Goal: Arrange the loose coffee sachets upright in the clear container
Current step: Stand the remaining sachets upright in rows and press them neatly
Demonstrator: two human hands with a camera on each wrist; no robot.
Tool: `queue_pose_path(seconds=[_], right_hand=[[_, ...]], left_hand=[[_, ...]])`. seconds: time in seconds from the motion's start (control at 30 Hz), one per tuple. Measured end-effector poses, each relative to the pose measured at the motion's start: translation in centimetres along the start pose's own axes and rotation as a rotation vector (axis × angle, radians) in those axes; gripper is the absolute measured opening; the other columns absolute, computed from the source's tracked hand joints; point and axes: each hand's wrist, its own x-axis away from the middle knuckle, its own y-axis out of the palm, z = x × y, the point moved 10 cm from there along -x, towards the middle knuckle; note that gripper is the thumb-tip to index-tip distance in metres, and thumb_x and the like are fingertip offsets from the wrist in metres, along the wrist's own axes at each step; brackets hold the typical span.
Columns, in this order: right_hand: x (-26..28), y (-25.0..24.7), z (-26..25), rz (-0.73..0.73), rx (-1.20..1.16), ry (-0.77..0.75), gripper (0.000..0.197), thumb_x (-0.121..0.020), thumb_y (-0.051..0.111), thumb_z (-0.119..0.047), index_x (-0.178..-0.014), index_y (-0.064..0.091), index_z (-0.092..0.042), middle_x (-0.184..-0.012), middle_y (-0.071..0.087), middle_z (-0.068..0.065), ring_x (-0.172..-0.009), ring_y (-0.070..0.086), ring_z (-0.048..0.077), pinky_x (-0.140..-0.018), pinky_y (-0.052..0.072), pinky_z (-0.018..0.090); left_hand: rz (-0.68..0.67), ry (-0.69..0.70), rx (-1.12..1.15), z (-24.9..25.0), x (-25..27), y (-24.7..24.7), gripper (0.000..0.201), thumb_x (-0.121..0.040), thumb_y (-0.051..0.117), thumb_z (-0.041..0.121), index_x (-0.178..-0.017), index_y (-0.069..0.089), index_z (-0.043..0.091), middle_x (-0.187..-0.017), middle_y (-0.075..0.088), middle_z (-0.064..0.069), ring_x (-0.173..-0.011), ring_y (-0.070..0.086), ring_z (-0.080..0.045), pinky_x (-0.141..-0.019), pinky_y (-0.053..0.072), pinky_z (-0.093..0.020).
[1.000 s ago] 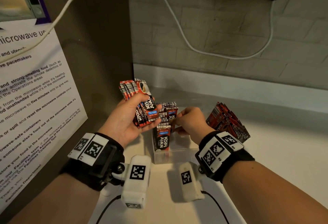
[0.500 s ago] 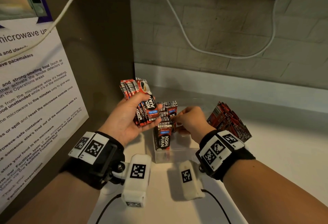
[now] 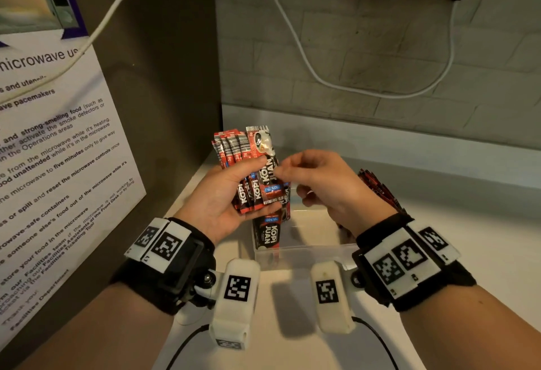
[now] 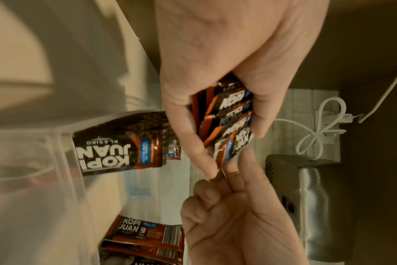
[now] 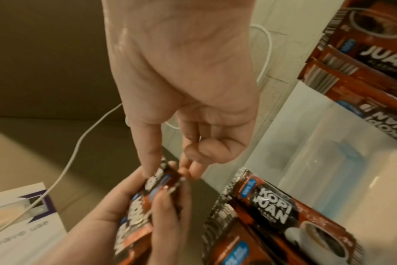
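Nearest, upright sachets [image 3: 267, 233] are seen in the clear container [image 3: 307, 252]'s left end. Just above, a fanned bundle [image 3: 248, 170], long axes upright, is gripped by the left hand [image 3: 225, 197]; its front sachet [image 3: 270, 176] is pinched by the right hand [image 3: 322, 185] from the right.

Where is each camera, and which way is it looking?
Head: on the person's head, looking down at the left hand, right hand and clear box; both forearms show.
Left wrist: on that wrist, looking along the palm at its fan of sachets.
Right wrist: on that wrist, looking along the hand whose fingers pinch a sachet from the fan.
All three share both hands and the fan.
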Motion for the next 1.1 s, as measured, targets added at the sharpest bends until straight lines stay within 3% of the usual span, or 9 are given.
queue_pose_path(seconds=[0.1, 0.23, 0.4, 0.53, 0.6, 0.77, 0.93, 1.03, 1.1], right_hand=[[0.3, 0.4, -0.5, -0.007, 0.051, -0.044, 0.014, -0.08, 0.071, -0.004, -0.077, 0.059, -0.009, -0.067, 0.061, 0.001, -0.046, 0.052, 0.002, -0.042, 0.039, 0.017], [0.3, -3.1, -0.6, 0.205, -0.128, -0.076, 0.016, -0.086, 0.061, 0.001, -0.085, 0.049, -0.011, -0.078, 0.065, 0.006, -0.063, 0.064, 0.016, -0.049, 0.049, 0.024], [1.0, -7.6, -1.3, 0.365, -0.028, -0.123, 0.021, -0.079, 0.064, 0.005, -0.074, 0.061, -0.015, -0.067, 0.059, 0.003, -0.056, 0.05, 0.011, -0.05, 0.038, 0.024], [1.3, -8.3, -0.1, 0.321, -0.145, -0.046, 0.018, -0.087, 0.059, 0.002, -0.082, 0.065, -0.013, -0.078, 0.06, 0.006, -0.07, 0.055, 0.015, -0.065, 0.055, 0.034], [1.2, -8.1, 0.3, 0.306, -0.141, -0.036, 0.016, -0.09, 0.056, 0.004, -0.086, 0.064, -0.009, -0.083, 0.066, 0.011, -0.069, 0.063, 0.021, -0.064, 0.059, 0.035], [0.2, -7.5, 1.9, 0.3, 0.176, 0.021, 0.023, -0.083, 0.063, 0.01, -0.095, 0.064, -0.009, -0.089, 0.069, 0.018, -0.067, 0.07, 0.025, -0.062, 0.06, 0.032], [-1.4, -4.8, 4.4, 0.232, 0.39, 0.132, 0.031, -0.068, 0.075, 0.011, -0.071, 0.06, -0.016, -0.08, 0.068, 0.015, -0.066, 0.068, 0.027, -0.066, 0.061, 0.041], [-2.1, -3.1, 4.8, 0.184, 0.329, 0.121, 0.026, -0.072, 0.074, 0.007, -0.068, 0.063, -0.016, -0.075, 0.068, 0.011, -0.06, 0.064, 0.021, -0.06, 0.059, 0.034], [-2.6, -2.3, 5.2, 0.173, 0.28, 0.135, 0.023, -0.076, 0.072, 0.007, -0.07, 0.065, -0.015, -0.082, 0.071, 0.014, -0.07, 0.069, 0.026, -0.064, 0.06, 0.038]], left_hand=[[-0.024, 0.012, -0.005, -0.1, -0.1, 0.6, 0.042, -0.067, 0.074, 0.02, -0.108, 0.066, 0.014, -0.094, 0.075, -0.013, -0.079, 0.073, -0.028, -0.056, 0.059, -0.041], [-0.019, 0.053, 0.015, 0.7, -0.4, -0.1, 0.019, -0.081, 0.069, 0.017, -0.1, 0.068, 0.023, -0.091, 0.076, -0.003, -0.076, 0.073, -0.019, -0.055, 0.059, -0.039], [0.04, 0.073, 0.087, 1.4, -1.0, -2.1, 0.016, -0.084, 0.067, 0.016, -0.094, 0.067, 0.027, -0.083, 0.072, 0.003, -0.069, 0.067, -0.013, -0.052, 0.054, -0.03], [0.068, 0.066, 0.118, 1.1, -1.3, -2.7, 0.015, -0.084, 0.067, 0.016, -0.093, 0.067, 0.027, -0.082, 0.071, 0.003, -0.069, 0.066, -0.012, -0.052, 0.053, -0.03], [0.072, 0.066, 0.125, 1.0, -1.3, -2.8, 0.014, -0.085, 0.066, 0.015, -0.092, 0.067, 0.027, -0.081, 0.071, 0.003, -0.069, 0.066, -0.012, -0.053, 0.054, -0.029], [0.097, 0.066, 0.136, 0.6, -1.4, -3.2, 0.013, -0.087, 0.065, 0.015, -0.091, 0.066, 0.027, -0.078, 0.071, 0.004, -0.068, 0.066, -0.012, -0.055, 0.054, -0.028], [0.108, 0.055, 0.131, 0.4, -1.3, -3.3, 0.014, -0.086, 0.066, 0.015, -0.091, 0.067, 0.027, -0.08, 0.072, 0.003, -0.069, 0.067, -0.012, -0.054, 0.054, -0.029], [0.11, 0.041, 0.131, 0.0, -1.2, -3.2, 0.014, -0.085, 0.067, 0.015, -0.092, 0.067, 0.027, -0.08, 0.072, 0.003, -0.067, 0.068, -0.012, -0.052, 0.053, -0.03], [0.113, 0.037, 0.123, -0.2, -1.1, -3.1, 0.014, -0.084, 0.068, 0.015, -0.092, 0.068, 0.027, -0.08, 0.072, 0.003, -0.066, 0.068, -0.012, -0.051, 0.053, -0.03]])
